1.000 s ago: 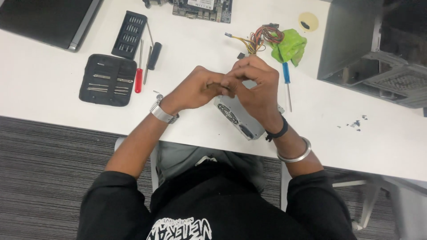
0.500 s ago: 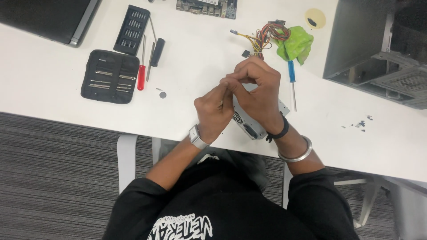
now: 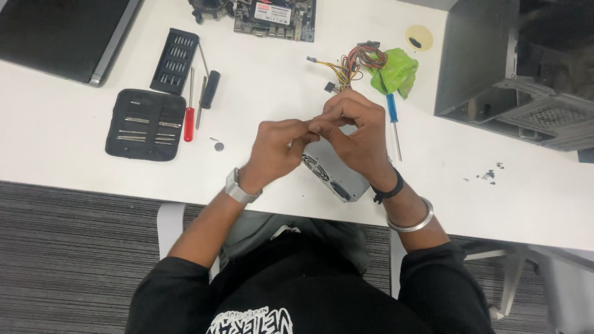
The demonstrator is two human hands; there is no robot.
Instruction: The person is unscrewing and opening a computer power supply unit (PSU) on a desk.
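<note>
Since a moment ago the left hand (image 3: 279, 149) has drawn back leftward, fingertips pinched together against the right hand (image 3: 354, 133), both above the grey power supply (image 3: 334, 174) on the white table (image 3: 74, 117); what they pinch is hidden.

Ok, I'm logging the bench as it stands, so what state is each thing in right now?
left hand: fingertips pinched against the right hand's
right hand: closed, over the power supply
power supply: lying flat, cables trailing
bit case: open
computer case: side open
red screwdriver: lying loose
blue screwdriver: lying loose
laptop: closed
</note>
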